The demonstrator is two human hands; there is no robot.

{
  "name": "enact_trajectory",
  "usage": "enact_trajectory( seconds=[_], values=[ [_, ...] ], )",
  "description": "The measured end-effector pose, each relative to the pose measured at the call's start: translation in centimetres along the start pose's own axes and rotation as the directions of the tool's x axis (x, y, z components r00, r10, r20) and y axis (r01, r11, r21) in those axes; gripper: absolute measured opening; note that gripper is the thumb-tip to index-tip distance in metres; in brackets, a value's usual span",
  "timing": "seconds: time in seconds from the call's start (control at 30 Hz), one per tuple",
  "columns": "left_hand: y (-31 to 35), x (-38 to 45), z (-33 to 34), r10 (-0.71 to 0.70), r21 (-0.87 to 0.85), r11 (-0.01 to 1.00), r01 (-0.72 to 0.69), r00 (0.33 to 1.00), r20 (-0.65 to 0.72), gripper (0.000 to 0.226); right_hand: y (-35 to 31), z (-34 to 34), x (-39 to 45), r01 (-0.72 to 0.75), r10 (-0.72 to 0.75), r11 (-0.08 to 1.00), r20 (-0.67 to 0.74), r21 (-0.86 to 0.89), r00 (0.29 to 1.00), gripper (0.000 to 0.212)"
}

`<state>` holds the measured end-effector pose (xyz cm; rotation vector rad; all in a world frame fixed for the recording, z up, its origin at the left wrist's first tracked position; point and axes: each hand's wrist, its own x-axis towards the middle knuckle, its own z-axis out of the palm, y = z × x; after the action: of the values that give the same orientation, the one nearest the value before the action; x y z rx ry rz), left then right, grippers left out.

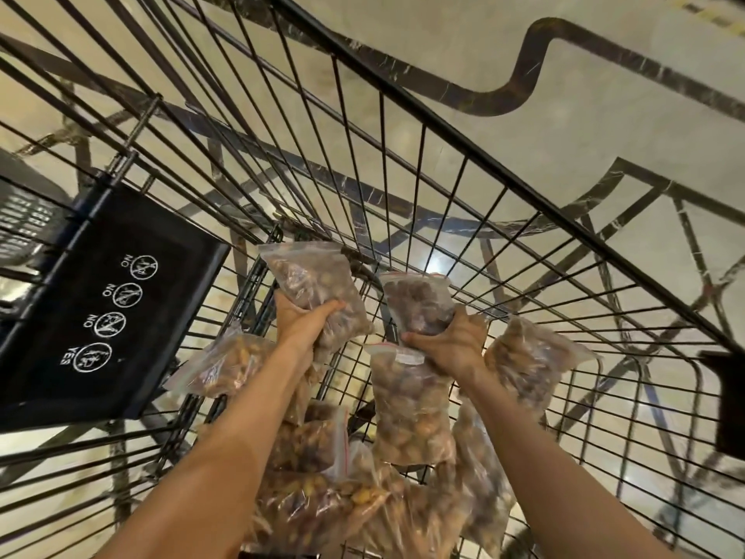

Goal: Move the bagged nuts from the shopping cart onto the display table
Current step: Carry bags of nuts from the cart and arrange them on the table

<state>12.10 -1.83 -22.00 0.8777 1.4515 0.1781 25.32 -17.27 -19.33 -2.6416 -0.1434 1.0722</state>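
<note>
Loose bagged nuts (407,405) fill the shopping cart (443,127). Left hand (298,320) and right hand (451,340) each have fingers curled around one lifted bag; next, carry both to the unseen bench.

— What's in the hands?
— The left hand (300,322) grips one bag of nuts (318,286); the right hand (451,342) grips a smaller bag (419,300), both held up inside the wire cart (403,163).
— And below?
— More clear bags (411,413) heaped on the cart's floor. A black flap (100,308) with NO and YES symbols hangs at the left, over a pale marble floor (604,86).
</note>
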Motion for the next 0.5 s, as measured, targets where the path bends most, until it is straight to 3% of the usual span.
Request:
enact_trajectory(
  seconds=[0.17, 0.27, 0.43, 0.5],
  values=[
    [-0.3, -0.3, -1.7, -0.083, -0.020, 0.996, 0.087, 0.985, 0.152, 0.093, -0.4, 0.2, -0.1, 0.030, -0.030, 0.999, 0.008, -0.020, 1.000, 0.087],
    [-0.1, -0.9, -2.1, -0.164, -0.074, 0.980, 0.187, 0.955, 0.246, 0.080, -0.6, -0.5, -0.3, 0.044, -0.044, 0.999, 0.019, -0.003, 0.999, 0.076],
    [0.9, -2.1, -2.8, -0.236, -0.018, 0.965, 0.263, 0.894, 0.380, 0.127, -0.4, -1.2, -0.9, 0.082, -0.083, 0.997, -0.054, -0.014, 0.995, 0.072],
    [1.4, -2.7, -3.3, -0.228, 0.031, 0.971, 0.237, 0.884, 0.409, 0.128, -0.3, -1.2, -1.4, 0.130, -0.127, 0.991, -0.087, 0.037, 0.988, 0.065]
  ],
)
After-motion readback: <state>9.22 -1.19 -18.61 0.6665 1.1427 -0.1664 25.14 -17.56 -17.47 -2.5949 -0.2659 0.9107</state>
